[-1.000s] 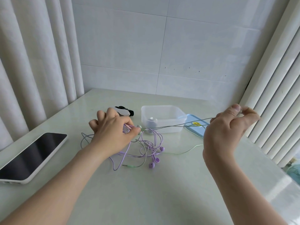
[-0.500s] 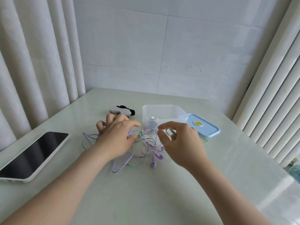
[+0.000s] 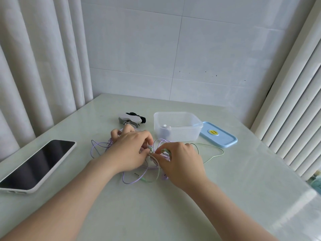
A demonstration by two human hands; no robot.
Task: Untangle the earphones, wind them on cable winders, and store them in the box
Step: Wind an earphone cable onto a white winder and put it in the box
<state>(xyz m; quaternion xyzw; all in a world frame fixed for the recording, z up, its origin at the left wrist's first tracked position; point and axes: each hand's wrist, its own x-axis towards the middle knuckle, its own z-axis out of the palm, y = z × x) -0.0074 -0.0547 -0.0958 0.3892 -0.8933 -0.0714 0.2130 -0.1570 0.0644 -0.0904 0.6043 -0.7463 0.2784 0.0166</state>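
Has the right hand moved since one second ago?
Yes. The right hand has come down and left, from out beyond the blue lid to the earphone tangle in front of the box.

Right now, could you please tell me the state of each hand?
Left hand: closed, gripping the tangled purple earphones.
Right hand: closed, pinching the green earphone cable.

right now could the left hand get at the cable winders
Probably yes: the cable winders lie just beyond the left hand, with nothing between, but it would first have to release the earphones.
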